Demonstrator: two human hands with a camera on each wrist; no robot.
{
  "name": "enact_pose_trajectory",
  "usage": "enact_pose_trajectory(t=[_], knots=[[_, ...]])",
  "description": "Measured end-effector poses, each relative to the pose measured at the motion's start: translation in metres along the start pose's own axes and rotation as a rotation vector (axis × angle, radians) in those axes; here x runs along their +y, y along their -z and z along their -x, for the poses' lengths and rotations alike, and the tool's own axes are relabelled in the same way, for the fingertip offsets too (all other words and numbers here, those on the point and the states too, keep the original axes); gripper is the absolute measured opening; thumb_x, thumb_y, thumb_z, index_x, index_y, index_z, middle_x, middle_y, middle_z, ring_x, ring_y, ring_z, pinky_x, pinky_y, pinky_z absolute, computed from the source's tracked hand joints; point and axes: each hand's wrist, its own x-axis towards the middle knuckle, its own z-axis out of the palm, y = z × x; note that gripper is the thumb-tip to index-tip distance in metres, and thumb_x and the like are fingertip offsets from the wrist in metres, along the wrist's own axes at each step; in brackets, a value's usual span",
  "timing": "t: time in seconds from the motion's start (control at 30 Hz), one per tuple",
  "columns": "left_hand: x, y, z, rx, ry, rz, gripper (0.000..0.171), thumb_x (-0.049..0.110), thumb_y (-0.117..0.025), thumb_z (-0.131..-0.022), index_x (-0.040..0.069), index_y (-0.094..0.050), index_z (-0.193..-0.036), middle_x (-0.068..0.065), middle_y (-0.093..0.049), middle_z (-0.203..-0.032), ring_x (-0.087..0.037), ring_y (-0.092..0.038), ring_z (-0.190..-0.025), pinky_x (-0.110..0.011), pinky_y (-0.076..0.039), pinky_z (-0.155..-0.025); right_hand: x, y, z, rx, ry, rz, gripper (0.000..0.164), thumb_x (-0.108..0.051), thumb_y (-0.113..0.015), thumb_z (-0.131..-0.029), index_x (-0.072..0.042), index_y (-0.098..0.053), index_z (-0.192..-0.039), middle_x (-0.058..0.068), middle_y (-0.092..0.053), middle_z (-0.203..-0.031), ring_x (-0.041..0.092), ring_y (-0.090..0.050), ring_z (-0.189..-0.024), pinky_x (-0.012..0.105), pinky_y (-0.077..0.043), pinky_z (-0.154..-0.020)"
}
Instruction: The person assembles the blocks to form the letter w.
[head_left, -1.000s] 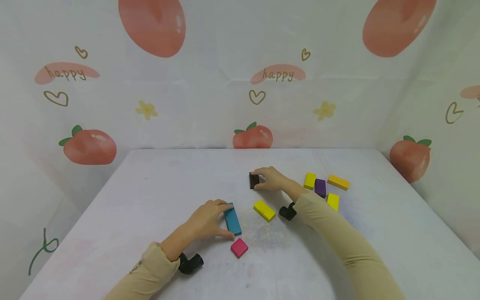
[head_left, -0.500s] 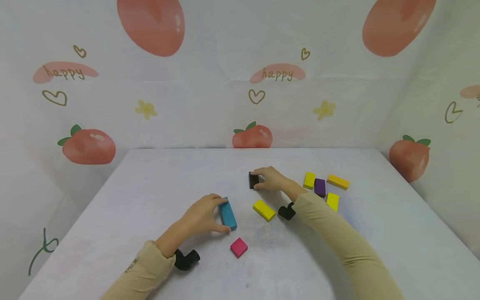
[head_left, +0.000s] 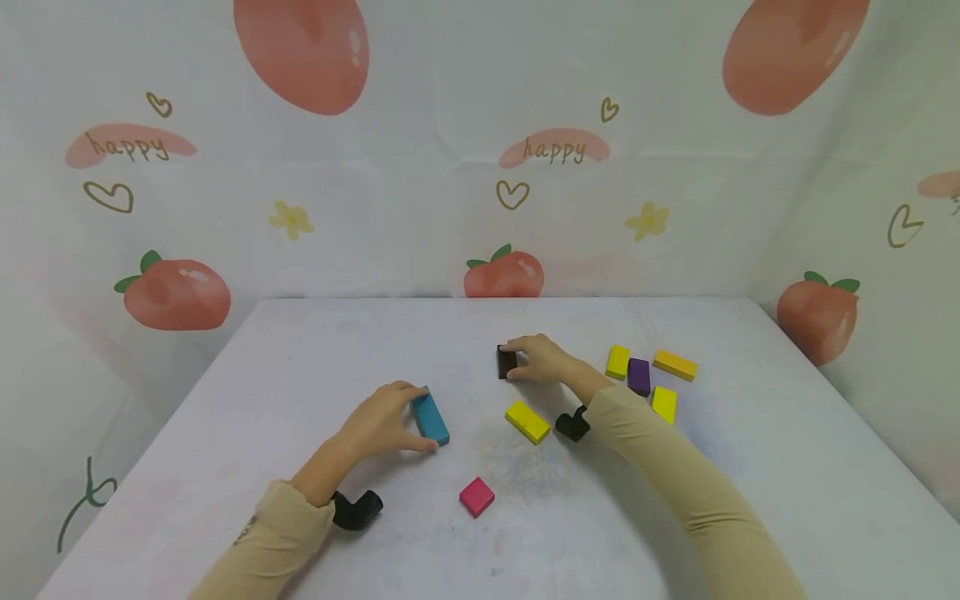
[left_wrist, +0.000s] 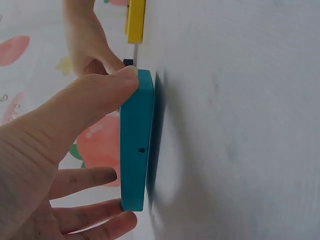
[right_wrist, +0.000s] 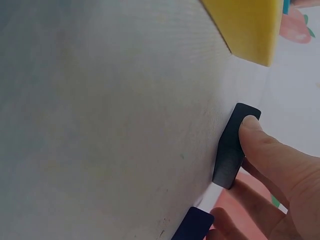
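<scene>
The left hand (head_left: 377,422) pinches a blue block (head_left: 431,417) by its ends; a red block (head_left: 477,497) lies nearer. Farther right, the right hand (head_left: 546,361) pinches a black block (head_left: 505,363).

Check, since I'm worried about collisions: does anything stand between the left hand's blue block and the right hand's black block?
Nothing visible stands between the blue block and the black block; in the head view, the nearest yellow block lies right of that path.

Fruit-printed cloth (head_left: 420,229) hangs behind a pale table (head_left: 315,358)
Beyond the table — yellow flowers (head_left: 647,221), outlined hearts (head_left: 513,195), "happy" lettering (head_left: 555,150).
</scene>
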Motion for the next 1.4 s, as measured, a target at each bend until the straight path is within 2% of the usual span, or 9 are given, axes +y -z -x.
enact_pose_trajectory(t=[0.3,0.63,0.9,1.07,1.4], knots=[[-0.009,0.000,0.000,-0.005,0.007,0.012,0.077,0.042,-0.081,-0.066,0.001,-0.055,-0.126,-0.021,-0.056,-0.127,-0.036,-0.053,-0.116,-0.050,-0.046,-0.097,-0.005,0.000,0.005,0.019,0.012,0.042,0.049,-0.023,-0.064,-0.088,-0.008,-0.051,-0.133,0.015,-0.049,-0.139,0.032,-0.044,-0.130,0.047,-0.034,-0.110],[-0.006,0.004,0.003,-0.049,0.036,-0.017,0.077,0.044,-0.079,-0.069,0.002,-0.054,-0.129,-0.024,-0.049,-0.134,-0.043,-0.048,-0.121,-0.055,-0.043,-0.098,-0.008,0.000,0.008,0.026,0.018,0.036,0.048,-0.021,-0.064,-0.088,-0.005,-0.051,-0.132,0.016,-0.051,-0.137,0.033,-0.046,-0.127,0.048,-0.034,-0.110],[-0.003,0.004,0.007,0.013,-0.002,-0.057,0.062,0.042,-0.077,-0.072,0.003,-0.063,-0.118,-0.018,-0.059,-0.125,-0.038,-0.056,-0.112,-0.050,-0.048,-0.093,-0.008,0.000,0.008,0.047,0.066,0.054,0.047,-0.018,-0.064,-0.088,-0.001,-0.051,-0.130,0.017,-0.052,-0.134,0.032,-0.049,-0.123,0.045,-0.037,-0.108],[0.000,0.001,0.009,0.021,0.031,-0.073,0.059,0.041,-0.077,-0.072,0.005,-0.065,-0.117,-0.017,-0.060,-0.125,-0.038,-0.057,-0.113,-0.050,-0.048,-0.093,-0.009,0.000,0.006,0.050,0.098,0.048,0.047,-0.015,-0.064,-0.088,0.002,-0.050,-0.130,0.019,-0.053,-0.131,0.031,-0.051,-0.119,0.043,-0.042,-0.104],[0.004,0.002,0.010,0.015,0.054,-0.078,0.058,0.039,-0.076,-0.074,0.004,-0.064,-0.119,-0.017,-0.059,-0.127,-0.040,-0.055,-0.114,-0.051,-0.048,-0.093,-0.020,0.008,-0.001,0.075,0.117,0.016,0.048,-0.014,-0.063,-0.089,0.001,-0.048,-0.132,0.019,-0.050,-0.133,0.032,-0.056,-0.115,0.039,-0.046,-0.100]])
